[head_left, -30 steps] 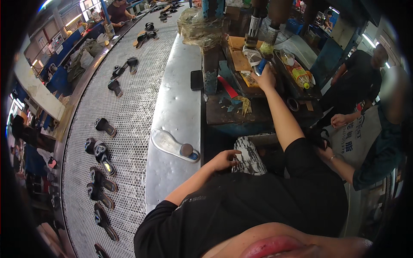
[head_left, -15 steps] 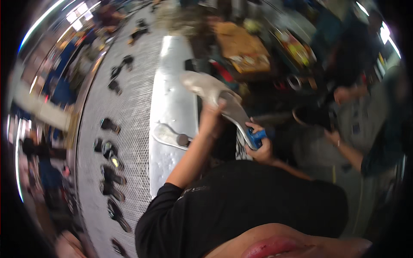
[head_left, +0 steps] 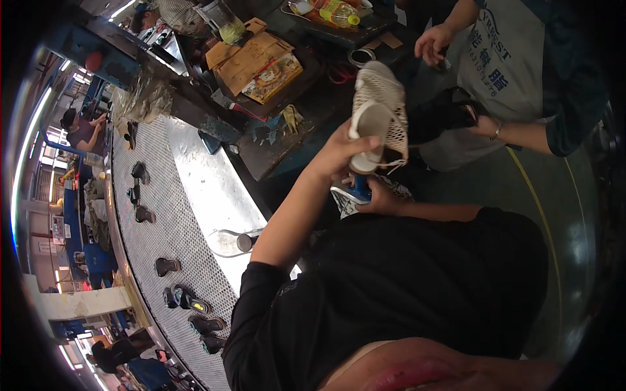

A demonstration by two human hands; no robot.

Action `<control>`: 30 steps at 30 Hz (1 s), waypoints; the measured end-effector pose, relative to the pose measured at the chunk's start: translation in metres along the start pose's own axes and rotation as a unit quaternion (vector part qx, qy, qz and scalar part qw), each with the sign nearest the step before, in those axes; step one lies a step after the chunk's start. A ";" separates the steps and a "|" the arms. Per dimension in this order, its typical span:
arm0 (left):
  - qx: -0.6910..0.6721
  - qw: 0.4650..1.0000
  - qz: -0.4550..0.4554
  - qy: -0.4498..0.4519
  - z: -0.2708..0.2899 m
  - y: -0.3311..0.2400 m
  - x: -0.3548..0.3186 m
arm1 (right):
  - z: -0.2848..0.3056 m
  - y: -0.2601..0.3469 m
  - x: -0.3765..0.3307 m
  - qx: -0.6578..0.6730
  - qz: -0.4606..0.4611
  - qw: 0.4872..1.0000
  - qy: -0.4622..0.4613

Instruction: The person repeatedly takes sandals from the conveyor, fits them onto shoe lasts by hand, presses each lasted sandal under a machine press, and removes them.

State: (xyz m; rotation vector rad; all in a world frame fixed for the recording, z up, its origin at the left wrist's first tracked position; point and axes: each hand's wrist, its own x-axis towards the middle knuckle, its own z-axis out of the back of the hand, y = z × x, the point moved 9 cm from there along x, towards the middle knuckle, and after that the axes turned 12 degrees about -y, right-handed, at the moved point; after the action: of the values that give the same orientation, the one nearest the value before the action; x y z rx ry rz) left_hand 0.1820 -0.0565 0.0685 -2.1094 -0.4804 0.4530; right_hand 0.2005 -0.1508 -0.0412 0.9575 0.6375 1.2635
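My left hand (head_left: 342, 151) is closed round the opening of a white mesh shoe (head_left: 379, 91), its thumb lying across the inside and the toe pointing away from me. Just below, my right hand (head_left: 386, 197) closes round a blue handle (head_left: 360, 186) with a pale, curved edge beside it. Where that handle meets the shoe is hidden behind my left hand. A flat, sole-shaped pale plate (head_left: 223, 242) with a round dark knob lies left of my forearm on the shiny metal strip (head_left: 199, 163).
A mesh conveyor (head_left: 147, 241) carrying several dark shoe parts (head_left: 190, 301) runs along the left. Ahead, a dark bench (head_left: 274, 146) bears cardboard (head_left: 241, 62) and a yellow glove (head_left: 291, 119). At right, an aproned co-worker (head_left: 492, 72) holds a black shoe (head_left: 450, 114).
The view has swung to the right. The white shoe has turned from showing its underside to showing its mesh top and opening. Both my hands keep their holds, now closer together.
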 end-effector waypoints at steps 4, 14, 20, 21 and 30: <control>-0.033 0.997 0.010 0.068 -0.120 0.036 0.039 | 0.068 -0.041 -0.061 0.123 0.004 0.990 0.066; -0.064 0.997 -0.048 0.010 -0.131 0.003 0.083 | 0.096 -0.023 -0.048 0.066 0.115 0.986 0.100; 0.142 0.964 -0.218 0.055 -0.049 -0.079 -0.123 | 0.070 -0.004 -0.042 0.133 0.055 0.985 0.094; 0.131 0.966 -0.224 -0.004 -0.006 -0.085 -0.170 | 0.054 0.006 -0.049 0.122 0.077 0.985 0.098; 0.509 0.257 0.128 -0.812 0.376 -0.006 -0.437 | 0.084 0.013 -0.011 0.132 0.113 0.977 0.122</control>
State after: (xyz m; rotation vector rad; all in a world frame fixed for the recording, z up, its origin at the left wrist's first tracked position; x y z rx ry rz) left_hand -0.3763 -0.0091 -0.0653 0.3416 -0.5449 2.2989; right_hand 0.2623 -0.1818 0.0097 1.1252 0.9260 1.5403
